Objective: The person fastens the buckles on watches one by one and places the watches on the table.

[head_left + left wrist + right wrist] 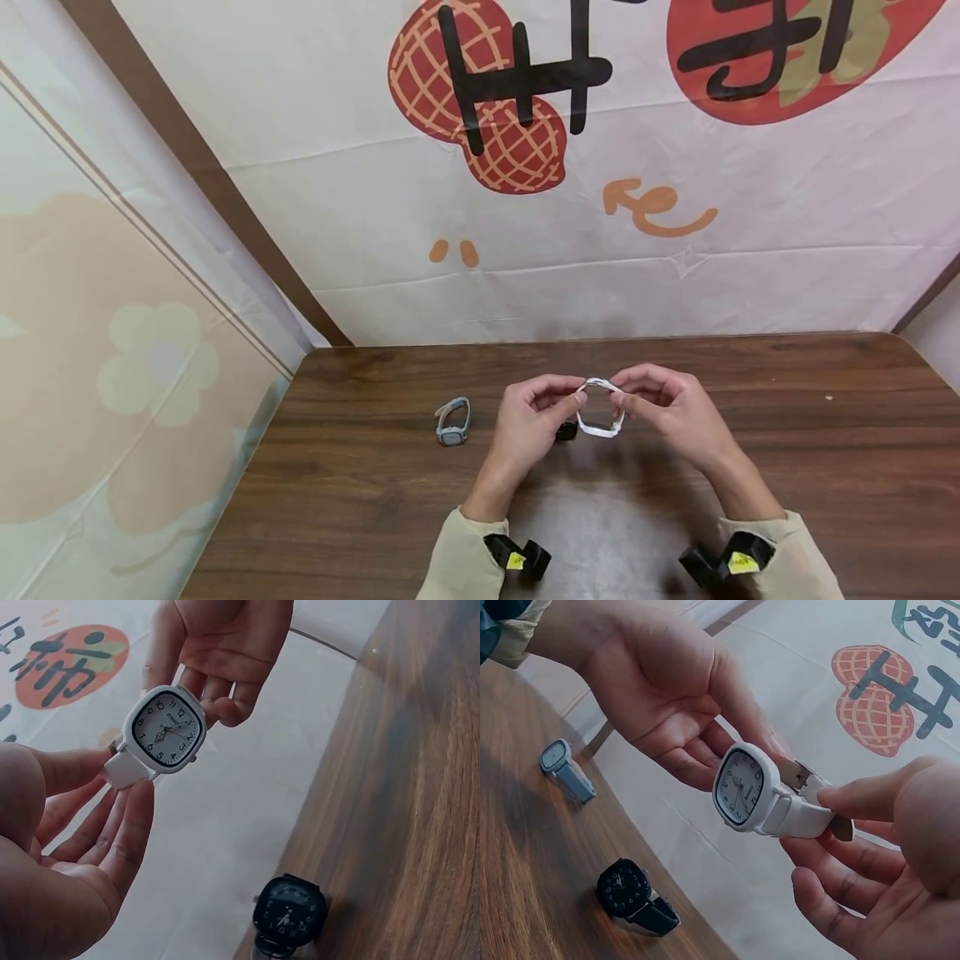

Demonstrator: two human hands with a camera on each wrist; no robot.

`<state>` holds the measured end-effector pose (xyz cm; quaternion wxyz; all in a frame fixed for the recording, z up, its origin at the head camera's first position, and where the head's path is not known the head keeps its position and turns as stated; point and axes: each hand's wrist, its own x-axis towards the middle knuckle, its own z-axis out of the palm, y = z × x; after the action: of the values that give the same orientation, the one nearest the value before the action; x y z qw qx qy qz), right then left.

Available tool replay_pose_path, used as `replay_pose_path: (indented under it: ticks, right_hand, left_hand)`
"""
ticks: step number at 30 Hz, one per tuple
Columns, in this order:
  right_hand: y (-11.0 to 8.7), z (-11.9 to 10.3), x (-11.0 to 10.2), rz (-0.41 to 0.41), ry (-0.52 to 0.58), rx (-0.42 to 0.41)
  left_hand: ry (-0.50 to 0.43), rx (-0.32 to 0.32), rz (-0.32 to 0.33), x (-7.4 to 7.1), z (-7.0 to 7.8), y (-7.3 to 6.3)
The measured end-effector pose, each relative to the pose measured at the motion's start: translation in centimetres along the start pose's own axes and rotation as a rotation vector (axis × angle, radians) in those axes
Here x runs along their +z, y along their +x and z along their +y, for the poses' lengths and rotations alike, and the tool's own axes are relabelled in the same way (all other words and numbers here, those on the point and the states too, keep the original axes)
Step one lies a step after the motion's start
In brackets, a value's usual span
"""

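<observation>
A white wristwatch with a squarish case and white strap is held up above the table between both hands. My left hand pinches one side of its strap between thumb and fingers. On the opposite side my right hand pinches the strap the same way. The watch's numbered dial shows in the left wrist view. In the right wrist view the strap forms a loop, with the buckle near the thumb tips. A black wristwatch lies on the table below, partly hidden by my left hand in the head view.
A blue-grey wristwatch stands on the wooden table, left of the hands. Behind the table's far edge hangs a white printed cloth, and another pale curtain borders the left side.
</observation>
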<state>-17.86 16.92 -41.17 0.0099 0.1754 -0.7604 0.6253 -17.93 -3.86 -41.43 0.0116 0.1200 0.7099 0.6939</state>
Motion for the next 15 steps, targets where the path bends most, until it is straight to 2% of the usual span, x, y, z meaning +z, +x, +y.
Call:
replay_pose_path:
  ticks: [7, 15]
  right_hand:
    - [0.0, 0.4, -0.3, 0.003, -0.004, 0.029]
    - [0.1, 1.6, -1.4, 0.006, -0.025, 0.056]
  left_hand:
    - [-0.061, -0.039, 0.039, 0.5, -0.6, 0.0]
    - [-0.152, -0.078, 0.098, 2.1, -1.5, 0.7]
